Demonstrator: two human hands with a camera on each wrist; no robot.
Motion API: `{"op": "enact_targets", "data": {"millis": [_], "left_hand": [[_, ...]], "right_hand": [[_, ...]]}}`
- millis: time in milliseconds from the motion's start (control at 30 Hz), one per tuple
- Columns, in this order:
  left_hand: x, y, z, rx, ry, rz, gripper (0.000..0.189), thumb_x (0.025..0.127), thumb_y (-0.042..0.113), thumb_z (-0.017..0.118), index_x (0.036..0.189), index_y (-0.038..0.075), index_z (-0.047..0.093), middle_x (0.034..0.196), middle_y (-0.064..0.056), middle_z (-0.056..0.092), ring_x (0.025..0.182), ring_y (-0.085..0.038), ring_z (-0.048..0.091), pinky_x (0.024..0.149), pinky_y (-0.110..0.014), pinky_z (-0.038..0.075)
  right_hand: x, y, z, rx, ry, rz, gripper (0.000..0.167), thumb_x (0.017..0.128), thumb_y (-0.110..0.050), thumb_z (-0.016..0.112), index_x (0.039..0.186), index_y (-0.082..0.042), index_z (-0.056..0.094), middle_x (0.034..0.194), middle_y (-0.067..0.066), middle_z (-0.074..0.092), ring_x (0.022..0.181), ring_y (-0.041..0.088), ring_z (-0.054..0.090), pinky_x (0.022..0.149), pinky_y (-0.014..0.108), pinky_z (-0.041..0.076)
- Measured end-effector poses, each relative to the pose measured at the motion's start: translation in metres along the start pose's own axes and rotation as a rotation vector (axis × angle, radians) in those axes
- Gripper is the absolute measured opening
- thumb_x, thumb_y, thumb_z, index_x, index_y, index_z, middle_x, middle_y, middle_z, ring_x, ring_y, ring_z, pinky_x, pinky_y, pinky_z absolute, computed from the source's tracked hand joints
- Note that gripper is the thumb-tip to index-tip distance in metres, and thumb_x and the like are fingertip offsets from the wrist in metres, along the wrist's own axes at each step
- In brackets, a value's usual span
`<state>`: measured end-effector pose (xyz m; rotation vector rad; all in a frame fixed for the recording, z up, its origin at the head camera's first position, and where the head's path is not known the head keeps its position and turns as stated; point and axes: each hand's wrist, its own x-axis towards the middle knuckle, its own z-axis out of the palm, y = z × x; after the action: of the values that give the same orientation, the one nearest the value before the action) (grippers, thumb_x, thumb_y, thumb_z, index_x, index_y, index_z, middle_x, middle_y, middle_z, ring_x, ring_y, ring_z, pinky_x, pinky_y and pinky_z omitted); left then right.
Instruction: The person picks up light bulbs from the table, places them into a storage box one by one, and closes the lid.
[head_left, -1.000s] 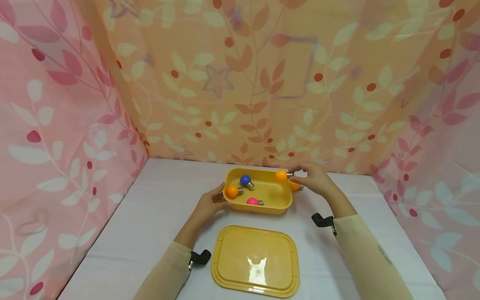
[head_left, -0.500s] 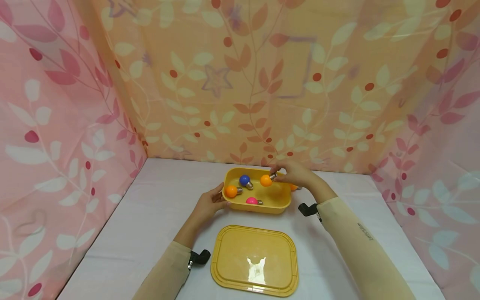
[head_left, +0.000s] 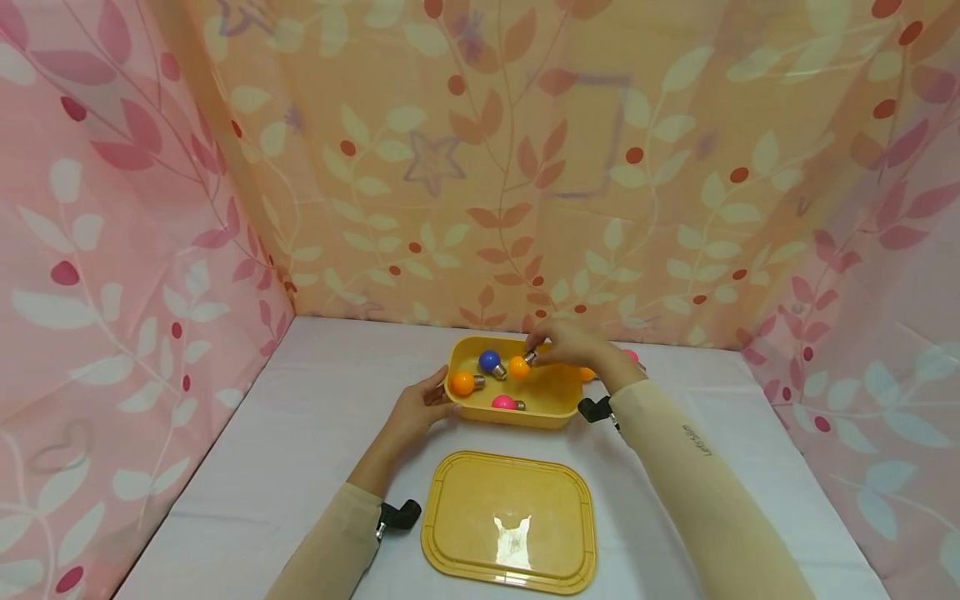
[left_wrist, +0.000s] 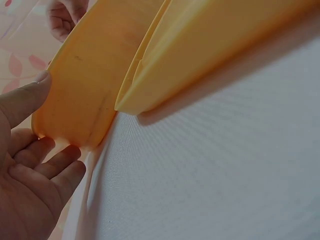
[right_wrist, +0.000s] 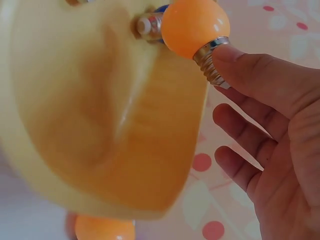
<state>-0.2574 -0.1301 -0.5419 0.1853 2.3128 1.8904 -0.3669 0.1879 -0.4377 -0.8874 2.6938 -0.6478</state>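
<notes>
My right hand (head_left: 572, 343) pinches an orange light bulb (head_left: 519, 367) by its metal screw base, above the yellow plastic container (head_left: 553, 415). The right wrist view shows thumb and finger on the base of this bulb (right_wrist: 195, 27), its round end pointing away from the palm. Inside the container lie a blue bulb (head_left: 490, 361), another orange bulb (head_left: 463, 383) and a pink bulb (head_left: 504, 402). My left hand (head_left: 411, 410) holds the container's left end, thumb on one side and fingers on the other; the left wrist view shows its fingertips (left_wrist: 72, 150) against the wall.
A yellow lid (head_left: 510, 521) lies flat on the white tabletop (head_left: 300, 467), nearer me than the container. Beyond the container's right end are an orange bulb (head_left: 587, 374) and a pink bulb (head_left: 632, 357), partly hidden by my right arm. Patterned cloth (head_left: 480, 167) surrounds the table.
My right hand has carried the orange bulb leftward from the container's right rim to over its middle. The pink bulb on the right has come into sight. My left hand stays put.
</notes>
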Motion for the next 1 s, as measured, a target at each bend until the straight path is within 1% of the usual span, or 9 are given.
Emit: {"op": "enact_targets", "data": {"millis": [167, 267, 333, 433, 533, 667, 800, 867, 1000], "left_hand": [[0.002, -0.003, 0.001, -0.008, -0.006, 0.011, 0.086, 0.086, 0.02, 0.085, 0.159, 0.02, 0.039, 0.159, -0.007, 0.045, 0.138, -0.025, 0.055, 0.106, -0.036, 0.051], [0.003, -0.003, 0.002, -0.011, -0.01, 0.013, 0.085, 0.086, 0.02, 0.085, 0.159, 0.02, 0.04, 0.159, -0.007, 0.046, 0.138, -0.025, 0.055, 0.106, -0.035, 0.051], [0.004, -0.003, 0.003, -0.016, -0.013, 0.01, 0.085, 0.086, 0.02, 0.085, 0.159, 0.02, 0.04, 0.159, -0.007, 0.046, 0.138, -0.025, 0.055, 0.105, -0.035, 0.052], [0.005, -0.003, 0.003, -0.02, -0.014, 0.006, 0.086, 0.086, 0.02, 0.085, 0.159, 0.02, 0.04, 0.158, -0.008, 0.047, 0.137, -0.025, 0.055, 0.105, -0.035, 0.052], [0.005, -0.004, 0.004, -0.018, -0.015, 0.009, 0.085, 0.086, 0.02, 0.085, 0.159, 0.021, 0.04, 0.158, -0.008, 0.047, 0.138, -0.026, 0.055, 0.105, -0.035, 0.052], [0.005, -0.003, 0.005, -0.006, -0.013, 0.005, 0.085, 0.087, 0.019, 0.084, 0.159, 0.021, 0.04, 0.158, -0.007, 0.047, 0.138, -0.026, 0.054, 0.105, -0.035, 0.052], [0.004, -0.002, 0.006, -0.007, -0.013, -0.001, 0.085, 0.087, 0.017, 0.084, 0.159, 0.021, 0.039, 0.158, -0.007, 0.047, 0.138, -0.025, 0.055, 0.105, -0.034, 0.052], [0.004, -0.001, 0.006, -0.004, -0.014, 0.0, 0.085, 0.087, 0.018, 0.084, 0.159, 0.021, 0.038, 0.158, -0.008, 0.048, 0.138, -0.026, 0.055, 0.105, -0.034, 0.052], [0.005, -0.001, 0.006, 0.001, -0.011, -0.008, 0.085, 0.087, 0.021, 0.084, 0.159, 0.023, 0.039, 0.158, -0.007, 0.048, 0.138, -0.025, 0.055, 0.104, -0.033, 0.053]], "right_hand": [[0.006, 0.0, 0.007, 0.027, -0.033, -0.044, 0.02, 0.087, -0.019, 0.084, 0.106, -0.018, 0.079, 0.104, -0.005, 0.073, 0.112, 0.033, 0.065, 0.106, 0.048, 0.05], [0.006, -0.001, 0.011, 0.027, -0.03, -0.062, 0.02, 0.087, -0.018, 0.084, 0.106, -0.016, 0.08, 0.103, -0.004, 0.074, 0.109, 0.034, 0.065, 0.104, 0.049, 0.052], [0.007, 0.0, 0.014, 0.012, -0.023, -0.063, 0.02, 0.087, -0.019, 0.084, 0.106, -0.017, 0.08, 0.102, -0.006, 0.074, 0.108, 0.032, 0.064, 0.103, 0.048, 0.051], [0.006, 0.001, 0.019, 0.014, -0.024, -0.029, 0.019, 0.087, -0.019, 0.084, 0.106, -0.019, 0.079, 0.103, -0.007, 0.072, 0.11, 0.031, 0.06, 0.102, 0.043, 0.048], [0.006, 0.002, 0.023, 0.053, -0.044, 0.024, 0.021, 0.088, -0.018, 0.082, 0.109, -0.019, 0.078, 0.107, -0.007, 0.07, 0.113, 0.03, 0.057, 0.104, 0.042, 0.048], [0.005, 0.003, 0.027, 0.074, -0.06, 0.064, 0.023, 0.09, -0.019, 0.081, 0.113, -0.018, 0.078, 0.11, -0.007, 0.068, 0.114, 0.027, 0.058, 0.105, 0.042, 0.052], [0.002, 0.003, 0.025, 0.05, -0.05, 0.06, 0.025, 0.09, -0.02, 0.081, 0.114, -0.016, 0.077, 0.111, -0.006, 0.068, 0.116, 0.027, 0.055, 0.105, 0.043, 0.05], [0.0, 0.003, 0.022, 0.02, -0.032, 0.046, 0.025, 0.09, -0.02, 0.081, 0.114, -0.014, 0.078, 0.111, -0.004, 0.069, 0.116, 0.027, 0.054, 0.105, 0.044, 0.048], [-0.006, 0.004, 0.012, -0.023, 0.017, 0.023, 0.024, 0.091, -0.018, 0.08, 0.114, -0.012, 0.077, 0.113, -0.001, 0.07, 0.116, 0.027, 0.056, 0.107, 0.048, 0.048]]}}
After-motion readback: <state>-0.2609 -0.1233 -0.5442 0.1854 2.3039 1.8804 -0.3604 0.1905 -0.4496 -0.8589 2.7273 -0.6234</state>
